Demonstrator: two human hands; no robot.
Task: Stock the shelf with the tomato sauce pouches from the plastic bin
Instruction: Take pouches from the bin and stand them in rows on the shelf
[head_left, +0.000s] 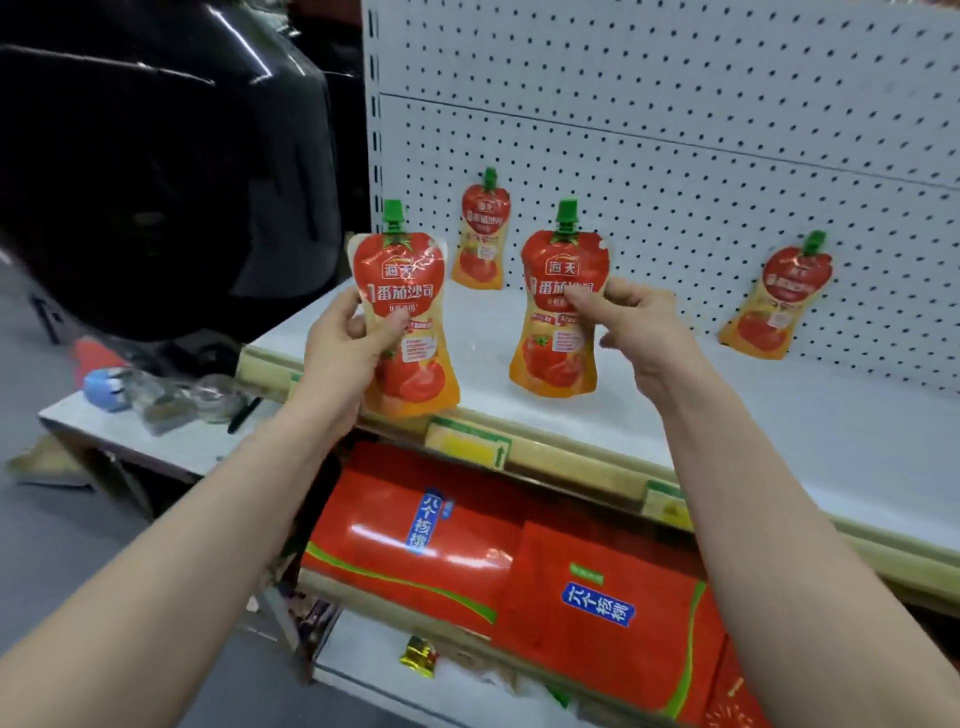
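Observation:
Two red-and-orange tomato sauce pouches with green caps are in my hands. My left hand (347, 347) grips one pouch (404, 291) by its waist, held up in front of the white shelf's (779, 415) left front edge. My right hand (631, 325) pinches a second pouch (558, 353) at its middle, its base on or just above the shelf. Another pouch (480, 236) leans against the pegboard at the back left. One more pouch (779, 301) leans there at the right. The plastic bin is out of view.
A white pegboard back panel (675, 104) rises behind the shelf. Red gift boxes (467, 545) fill the lower shelf under my arms. At the left, a low table (130, 431) holds clutter, with a dark glossy object (156, 156) behind it.

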